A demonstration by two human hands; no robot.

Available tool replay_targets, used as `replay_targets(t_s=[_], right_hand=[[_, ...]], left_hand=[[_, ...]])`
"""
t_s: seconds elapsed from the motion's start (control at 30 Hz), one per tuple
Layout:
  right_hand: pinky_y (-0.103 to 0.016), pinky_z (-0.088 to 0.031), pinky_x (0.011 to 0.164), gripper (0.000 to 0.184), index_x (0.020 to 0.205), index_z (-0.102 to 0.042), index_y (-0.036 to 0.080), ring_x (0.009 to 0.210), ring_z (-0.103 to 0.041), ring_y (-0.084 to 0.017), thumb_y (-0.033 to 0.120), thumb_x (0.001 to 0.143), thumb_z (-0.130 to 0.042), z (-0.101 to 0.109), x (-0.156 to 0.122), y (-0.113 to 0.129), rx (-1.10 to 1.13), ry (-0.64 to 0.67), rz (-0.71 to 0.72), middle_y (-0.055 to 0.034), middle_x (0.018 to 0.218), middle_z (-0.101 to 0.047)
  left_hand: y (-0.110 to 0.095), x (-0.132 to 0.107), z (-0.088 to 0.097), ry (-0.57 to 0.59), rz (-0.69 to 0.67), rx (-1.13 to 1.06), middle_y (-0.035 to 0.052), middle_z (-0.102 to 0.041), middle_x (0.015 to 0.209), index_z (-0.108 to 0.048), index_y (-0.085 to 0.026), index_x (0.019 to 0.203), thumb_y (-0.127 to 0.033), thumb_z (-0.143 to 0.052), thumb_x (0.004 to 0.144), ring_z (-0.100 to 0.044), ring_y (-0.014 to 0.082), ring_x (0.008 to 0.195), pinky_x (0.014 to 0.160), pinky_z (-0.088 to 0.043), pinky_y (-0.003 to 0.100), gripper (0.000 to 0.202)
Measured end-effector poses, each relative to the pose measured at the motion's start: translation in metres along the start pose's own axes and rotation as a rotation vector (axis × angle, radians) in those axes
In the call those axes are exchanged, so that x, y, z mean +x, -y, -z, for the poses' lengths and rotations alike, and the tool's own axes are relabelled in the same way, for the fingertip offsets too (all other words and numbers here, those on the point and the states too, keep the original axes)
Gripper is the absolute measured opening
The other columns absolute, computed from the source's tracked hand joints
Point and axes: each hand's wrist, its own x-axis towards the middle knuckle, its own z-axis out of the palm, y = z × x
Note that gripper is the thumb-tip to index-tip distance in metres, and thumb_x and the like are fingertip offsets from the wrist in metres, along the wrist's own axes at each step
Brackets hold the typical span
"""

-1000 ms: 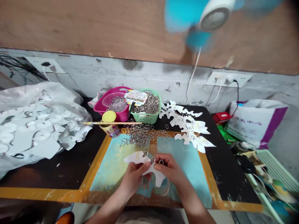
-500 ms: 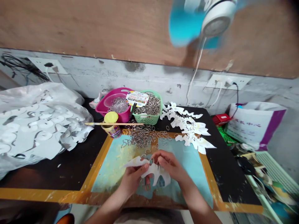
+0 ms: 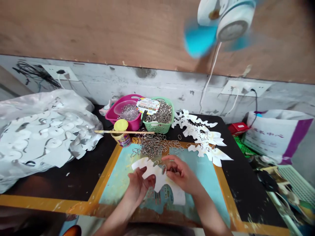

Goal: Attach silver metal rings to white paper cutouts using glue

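A white cut-out piece with a scalloped edge (image 3: 161, 179) is between my hands over the blue work mat (image 3: 118, 183). My left hand (image 3: 139, 184) grips its left part, some fingers hidden beneath it. At the upper edge, my right hand (image 3: 181, 173) has thumb and index finger closed around a small metal ring (image 3: 164, 168). Just beyond my hands lies a loose heap of oval metal rings (image 3: 154, 146). More white cut-outs with rings on them (image 3: 204, 139) lie in a row on the black table at the right.
A pink basket (image 3: 110, 114) and a green basket of rings (image 3: 157, 127) stand at the back. A brush (image 3: 128, 132) lies across a paint tub (image 3: 124, 140). At left is a clear bag of white cut-outs (image 3: 46, 137). A fan (image 3: 231, 26) hangs above.
The white piece has turned and lies flatter, showing more of its surface. My left fingers have shifted along it. The whole view has swung slightly left.
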Motion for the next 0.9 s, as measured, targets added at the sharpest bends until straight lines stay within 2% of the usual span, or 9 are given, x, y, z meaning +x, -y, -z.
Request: replay_targets(t_s=[0.07, 0.13, 0.2, 0.27, 0.33, 0.5, 0.6, 0.7, 0.9], right_hand=[[-0.024, -0.038, 0.061, 0.042, 0.133, -0.051, 0.026, 0.073, -0.051, -0.014, 0.024, 0.093, -0.06, -0.006, 0.001, 0.003, -0.044, -0.007, -0.016, -0.0004, 0.088, -0.061], [-0.024, -0.038, 0.059, 0.044, 0.135, -0.049, 0.028, 0.072, -0.051, -0.015, 0.024, 0.093, -0.06, -0.011, 0.003, 0.006, -0.073, -0.008, -0.013, 0.0002, 0.087, -0.06], [-0.024, -0.04, 0.06, 0.041, 0.135, -0.05, 0.029, 0.074, -0.053, -0.015, 0.03, 0.095, -0.06, -0.014, 0.006, 0.005, -0.037, -0.044, -0.001, -0.0003, 0.089, -0.061], [-0.026, -0.044, 0.064, 0.037, 0.13, -0.053, 0.028, 0.077, -0.055, -0.016, 0.041, 0.096, -0.059, -0.015, 0.009, 0.0, 0.072, -0.127, -0.002, -0.0021, 0.095, -0.061], [-0.027, -0.045, 0.066, 0.036, 0.122, -0.058, 0.026, 0.078, -0.057, -0.017, 0.05, 0.095, -0.059, -0.014, 0.011, -0.008, 0.194, -0.185, -0.04, -0.0038, 0.097, -0.063], [-0.025, -0.039, 0.056, 0.038, 0.087, -0.066, 0.02, 0.065, -0.053, -0.015, 0.058, 0.089, -0.065, -0.02, 0.007, -0.026, 0.332, -0.219, -0.13, -0.0019, 0.076, -0.06], [-0.025, -0.041, 0.057, 0.042, 0.088, -0.067, 0.02, 0.066, -0.055, -0.016, 0.062, 0.089, -0.062, -0.026, 0.005, -0.027, 0.372, -0.317, -0.114, -0.0029, 0.079, -0.063], [-0.024, -0.041, 0.056, 0.037, 0.104, -0.068, 0.022, 0.064, -0.054, -0.014, 0.053, 0.085, -0.069, -0.027, 0.002, -0.022, 0.236, -0.259, -0.152, -0.0017, 0.082, -0.064], [-0.023, -0.042, 0.062, 0.019, 0.103, -0.071, 0.021, 0.074, -0.056, -0.016, 0.03, 0.087, -0.066, -0.011, -0.019, -0.02, -0.062, -0.265, -0.087, -0.0012, 0.082, -0.066]], left_hand=[[0.005, -0.002, -0.001, 0.066, 0.013, -0.035, 0.0014, -0.063, 0.062, -0.061, -0.022, 0.081, -0.089, -0.069, 0.049, -0.061, 0.0179, 0.05, 0.041, -0.049, 0.027, 0.075], [0.009, -0.004, -0.005, 0.108, 0.027, -0.046, 0.0003, -0.064, 0.062, -0.064, -0.02, 0.086, -0.074, -0.081, 0.054, -0.059, 0.0167, 0.046, 0.04, -0.048, 0.027, 0.065], [0.008, -0.004, -0.01, 0.069, -0.01, -0.025, -0.0022, -0.062, 0.059, -0.064, -0.018, 0.082, -0.056, -0.09, 0.057, -0.055, 0.0129, 0.042, 0.04, -0.047, 0.025, 0.053], [0.004, -0.003, -0.013, -0.009, -0.08, 0.007, -0.0031, -0.06, 0.056, -0.064, -0.015, 0.076, -0.047, -0.091, 0.059, -0.052, 0.0099, 0.042, 0.042, -0.045, 0.022, 0.045], [0.0, 0.0, -0.013, -0.03, -0.121, 0.027, -0.0022, -0.061, 0.056, -0.066, -0.014, 0.075, -0.046, -0.09, 0.061, -0.052, 0.0097, 0.043, 0.043, -0.045, 0.021, 0.043], [0.003, 0.003, -0.007, -0.031, -0.114, 0.011, -0.0023, -0.062, 0.056, -0.07, -0.014, 0.079, -0.047, -0.088, 0.063, -0.053, 0.0112, 0.045, 0.044, -0.046, 0.022, 0.041], [0.007, 0.002, -0.005, -0.017, -0.108, 0.005, -0.0026, -0.062, 0.057, -0.07, -0.014, 0.08, -0.047, -0.088, 0.064, -0.053, 0.011, 0.045, 0.044, -0.045, 0.022, 0.041], [0.011, 0.001, -0.004, -0.016, -0.103, 0.08, -0.001, -0.064, 0.059, -0.068, -0.013, 0.077, -0.046, -0.09, 0.062, -0.055, 0.0117, 0.048, 0.046, -0.046, 0.022, 0.042], [0.031, -0.001, 0.017, -0.016, -0.082, 0.25, -0.0008, -0.067, 0.068, -0.064, -0.017, 0.081, -0.041, -0.098, 0.042, -0.061, 0.0171, 0.058, 0.054, -0.051, 0.026, 0.058]])
